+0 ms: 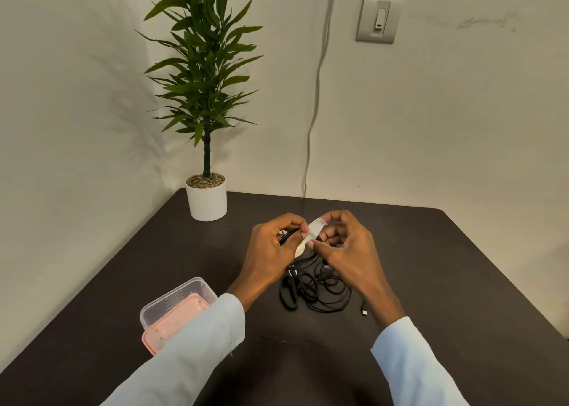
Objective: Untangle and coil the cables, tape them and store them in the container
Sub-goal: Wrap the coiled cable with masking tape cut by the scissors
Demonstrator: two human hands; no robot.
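Observation:
A pile of black cables (317, 291) lies tangled on the dark table (446, 267), with a small plug end (364, 312) at its right. My left hand (271, 248) pinches a coiled black cable (288, 236) and one end of a white tape strip (315, 227). My right hand (348, 245) holds the strip's other end between thumb and fingers, just above the pile. A pale tape roll (299, 249) peeks out under my left hand. A clear plastic container (172, 301) on a pink lid stands at the front left, partly hidden by my left sleeve.
A potted plant in a white pot (207, 199) stands at the table's back left corner. A grey cord (314, 104) hangs down the wall behind the table. A wall switch (378, 19) sits high on the right.

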